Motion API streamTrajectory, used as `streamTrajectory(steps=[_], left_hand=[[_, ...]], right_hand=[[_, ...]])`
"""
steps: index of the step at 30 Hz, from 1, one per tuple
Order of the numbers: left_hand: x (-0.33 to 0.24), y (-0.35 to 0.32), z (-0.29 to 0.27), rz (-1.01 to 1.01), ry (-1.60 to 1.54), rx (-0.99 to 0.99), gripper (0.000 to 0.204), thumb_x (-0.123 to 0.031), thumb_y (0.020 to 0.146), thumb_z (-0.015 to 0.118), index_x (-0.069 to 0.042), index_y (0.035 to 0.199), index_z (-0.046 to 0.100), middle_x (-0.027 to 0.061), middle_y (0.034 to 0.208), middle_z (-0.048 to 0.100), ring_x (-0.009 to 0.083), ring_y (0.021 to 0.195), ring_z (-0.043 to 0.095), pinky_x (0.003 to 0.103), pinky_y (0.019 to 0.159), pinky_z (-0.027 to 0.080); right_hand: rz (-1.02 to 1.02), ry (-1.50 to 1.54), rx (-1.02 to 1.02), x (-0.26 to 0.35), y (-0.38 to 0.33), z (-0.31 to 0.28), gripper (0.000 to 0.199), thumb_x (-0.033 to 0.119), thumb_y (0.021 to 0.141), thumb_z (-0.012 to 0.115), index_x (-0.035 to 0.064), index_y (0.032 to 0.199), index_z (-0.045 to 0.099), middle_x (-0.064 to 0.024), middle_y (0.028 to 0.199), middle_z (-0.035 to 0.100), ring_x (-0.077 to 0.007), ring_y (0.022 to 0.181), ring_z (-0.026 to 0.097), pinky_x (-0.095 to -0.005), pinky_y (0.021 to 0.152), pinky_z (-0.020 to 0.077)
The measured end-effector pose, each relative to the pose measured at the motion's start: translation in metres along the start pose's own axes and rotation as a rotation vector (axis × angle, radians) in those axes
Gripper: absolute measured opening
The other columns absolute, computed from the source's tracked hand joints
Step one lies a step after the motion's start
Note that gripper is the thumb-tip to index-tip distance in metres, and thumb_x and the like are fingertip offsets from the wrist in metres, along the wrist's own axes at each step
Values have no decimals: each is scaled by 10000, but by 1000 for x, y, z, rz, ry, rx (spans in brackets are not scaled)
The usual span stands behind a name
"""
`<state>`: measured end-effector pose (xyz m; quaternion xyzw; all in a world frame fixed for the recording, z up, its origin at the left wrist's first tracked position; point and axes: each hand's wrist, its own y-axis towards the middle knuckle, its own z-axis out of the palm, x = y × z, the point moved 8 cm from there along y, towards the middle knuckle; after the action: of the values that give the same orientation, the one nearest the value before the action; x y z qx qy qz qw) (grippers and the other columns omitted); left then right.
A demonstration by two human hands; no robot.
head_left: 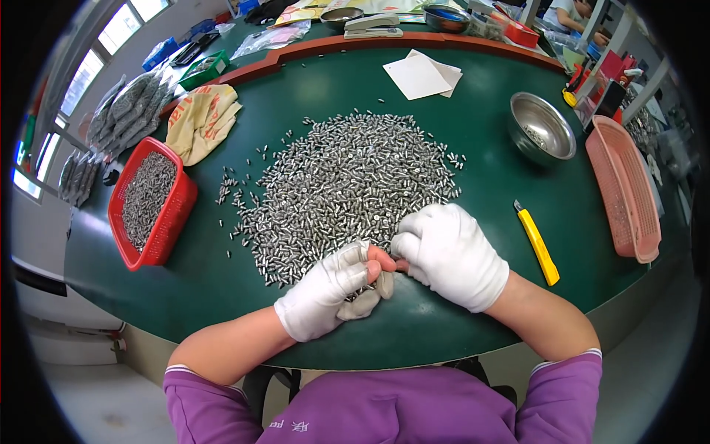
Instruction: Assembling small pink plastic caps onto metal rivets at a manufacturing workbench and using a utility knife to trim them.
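Observation:
A large heap of small shiny metal pins (362, 166) lies in the middle of the green table. At its near edge my two hands meet, both in white gloves, with some bare fingertips showing. My left hand (325, 288) is curled, and a few small metal pins show in the gap between its fingers. My right hand (449, 255) is closed in a pinch, its fingertips close to those of the left. Whatever is between the right fingertips is too small and hidden to make out.
A red basket (188, 194) of similar pins stands left, beside a beige cloth (201, 122). To the right are a metal bowl (543, 126), a yellow utility knife (538, 248) and a pink basket (625, 189). White paper (416, 76) lies beyond the heap, before a red raised edge (296, 53).

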<state>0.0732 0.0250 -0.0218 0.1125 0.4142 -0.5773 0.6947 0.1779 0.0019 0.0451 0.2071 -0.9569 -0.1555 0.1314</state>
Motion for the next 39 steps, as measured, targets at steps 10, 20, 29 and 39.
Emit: streamTrajectory(steps=[10,20,29,39], left_hand=[[3,0,2,-71,8,11,202,-255,937,599,-101,1052,537,27,841,579,40,506,346,181,448,255],[1,1,1,-52,-104,41,164,-241,960,548,-93,1029,573,27,839,586,50,529,364,182,463,263],[0,1,3,-46,-104,50,171,-255,965,529,-100,1027,567,24,851,579,51,547,367,184,471,264],[-1,1,5,21,-94,95,180,-235,945,567,-104,1066,548,31,904,568,58,554,349,191,490,252]], right_hand=[[33,310,-208,1,-6,-18,192,242,709,725,133,845,643,-10,870,585,-243,821,553,-375,727,457],[130,71,-45,-15,-6,-8,171,218,712,707,121,836,641,-41,844,580,-255,795,581,-375,673,483],[87,-28,-15,-8,-3,-3,137,192,709,683,107,789,612,-42,807,563,-248,777,566,-380,665,458],[143,-11,41,-9,-6,0,137,164,702,681,111,815,628,-41,844,580,-254,823,568,-385,698,454]])
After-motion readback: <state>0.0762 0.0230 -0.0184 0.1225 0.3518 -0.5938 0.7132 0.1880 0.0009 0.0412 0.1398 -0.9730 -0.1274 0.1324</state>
